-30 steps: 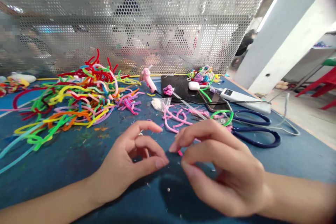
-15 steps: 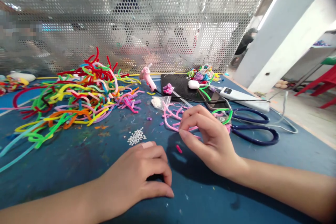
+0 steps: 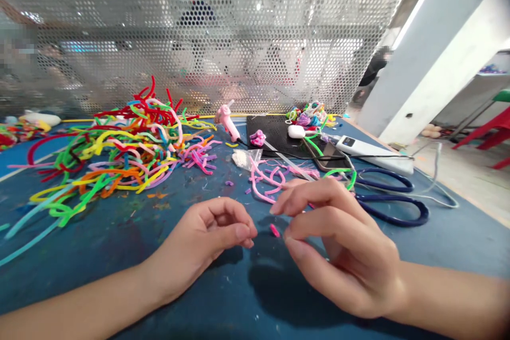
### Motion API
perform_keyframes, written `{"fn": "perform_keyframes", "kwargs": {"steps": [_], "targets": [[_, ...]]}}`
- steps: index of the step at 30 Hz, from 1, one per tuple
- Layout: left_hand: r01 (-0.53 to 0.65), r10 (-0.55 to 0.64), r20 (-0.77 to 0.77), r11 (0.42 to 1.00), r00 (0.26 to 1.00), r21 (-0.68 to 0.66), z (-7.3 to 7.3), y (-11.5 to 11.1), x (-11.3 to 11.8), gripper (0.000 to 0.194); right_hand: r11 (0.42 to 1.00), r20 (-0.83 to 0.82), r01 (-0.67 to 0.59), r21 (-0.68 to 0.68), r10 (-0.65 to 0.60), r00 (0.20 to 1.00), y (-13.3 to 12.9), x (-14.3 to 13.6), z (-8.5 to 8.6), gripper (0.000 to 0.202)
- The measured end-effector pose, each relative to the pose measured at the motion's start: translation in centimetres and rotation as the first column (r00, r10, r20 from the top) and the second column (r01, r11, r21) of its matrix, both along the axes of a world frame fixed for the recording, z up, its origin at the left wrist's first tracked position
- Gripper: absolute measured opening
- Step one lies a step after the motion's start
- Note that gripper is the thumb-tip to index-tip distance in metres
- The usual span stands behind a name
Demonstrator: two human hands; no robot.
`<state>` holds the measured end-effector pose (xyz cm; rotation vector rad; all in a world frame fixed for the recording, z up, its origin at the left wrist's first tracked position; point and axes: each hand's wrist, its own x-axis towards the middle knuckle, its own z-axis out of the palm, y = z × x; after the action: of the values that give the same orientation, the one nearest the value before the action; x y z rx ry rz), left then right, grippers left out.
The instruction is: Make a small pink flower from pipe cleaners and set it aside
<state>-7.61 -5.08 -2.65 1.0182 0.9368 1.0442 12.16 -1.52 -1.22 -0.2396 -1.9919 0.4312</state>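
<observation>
My left hand (image 3: 207, 247) hovers over the blue table, thumb pressed against curled fingertips. Anything pinched there is too small to make out. To its right my right hand (image 3: 342, 244) has thumb and middle finger brought together, with the index finger raised apart. Whether something sits in that pinch is hidden. A short pink fuzzy piece (image 3: 274, 230) lies on the table between the hands, nearest the right fingertips. Just beyond the right hand are loose pink pipe cleaner pieces (image 3: 258, 183). The small white beads are out of sight behind my left hand.
A tangled pile of coloured pipe cleaners (image 3: 119, 154) lies left. Behind stand a pink glue gun (image 3: 228, 123), a small plastic bag (image 3: 244, 159) and a black mat (image 3: 258, 125). Navy-handled scissors (image 3: 392, 210), a phone (image 3: 332, 158) and a white power device (image 3: 374, 155) lie right.
My left hand has risen off the table and turned, its fingers now closed against the thumb. My right hand has come nearer and lower, its index finger lifting apart.
</observation>
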Motion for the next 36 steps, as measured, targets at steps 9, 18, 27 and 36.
{"fn": "perform_keyframes", "kwargs": {"steps": [9,18,27,36], "targets": [[0.206,-0.172,0.292,0.974,0.941,-0.089,-0.5,-0.3,0.2,0.039,0.999,0.076,-0.046,-0.022,0.048,0.996,-1.0,-0.2,1.1,0.019],[0.257,-0.222,0.354,0.965,0.909,-0.055,-1.1,-0.3,-0.2,0.045,0.996,0.117,-0.066,-0.059,0.072,0.990,-1.7,-0.3,1.4,0.019],[0.278,-0.243,0.326,0.959,0.914,-0.063,-1.3,-0.4,-0.3,0.049,0.993,0.145,-0.091,-0.069,0.101,0.984,-1.7,-0.5,1.4,0.020],[0.273,-0.236,0.279,0.957,0.931,-0.102,-0.6,-0.3,0.1,0.050,0.990,0.155,-0.060,-0.131,0.080,0.985,-1.8,-0.7,1.6,0.019]]}}
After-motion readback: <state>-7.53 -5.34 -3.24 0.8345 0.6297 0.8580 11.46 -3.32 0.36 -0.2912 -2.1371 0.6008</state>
